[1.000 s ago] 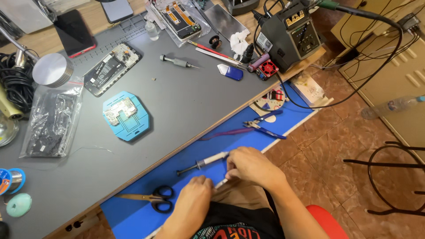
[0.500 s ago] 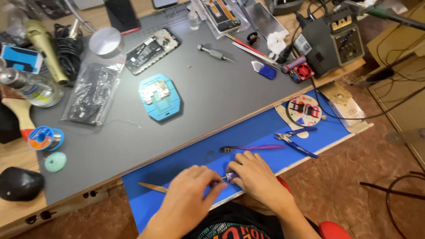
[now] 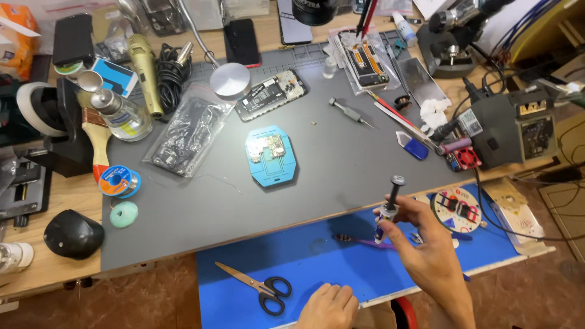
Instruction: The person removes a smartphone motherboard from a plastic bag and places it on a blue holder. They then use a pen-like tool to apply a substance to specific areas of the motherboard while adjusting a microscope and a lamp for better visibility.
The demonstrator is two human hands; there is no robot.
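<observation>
1. One view only, head camera, looking down on a cluttered tabletop (image 3: 341, 164) covered by a grey mat, with a blue mat (image 3: 317, 262) along its lower edge.
2. Right hand (image 3: 426, 247), lower right of the frame: raised above the blue mat, fingers (image 3: 407, 210) pinching a syringe (image 3: 388, 210) around its barrel. The syringe stands nearly upright, black plunger head at the top, tip pointing down.
3. Left hand (image 3: 329, 304), bottom centre of the frame: resting at the near edge of the blue mat, fingers curled loosely together, holding nothing that can be seen.
4. Scissors (image 3: 259, 286), black handles, lying flat on the blue mat just left of the left hand, not touching it.
5. Purple toothbrush (image 3: 359, 241), lying on the blue mat, partly behind the syringe tip.
6. Blue holder (image 3: 271, 156) carrying a small circuit board, centre of the grey mat, well apart from both hands.
7. Opened phone (image 3: 270, 94), upper centre, just beside the round lamp base (image 3: 230, 80).
8. Screwdriver (image 3: 350, 113), right of the opened phone.
9. Soldering station (image 3: 518, 128), right edge of the frame, cables trailing from it.
10. Solder spool (image 3: 117, 181), left of the frame, near a brush (image 3: 97, 143) and a clear bottle (image 3: 122, 116).
</observation>
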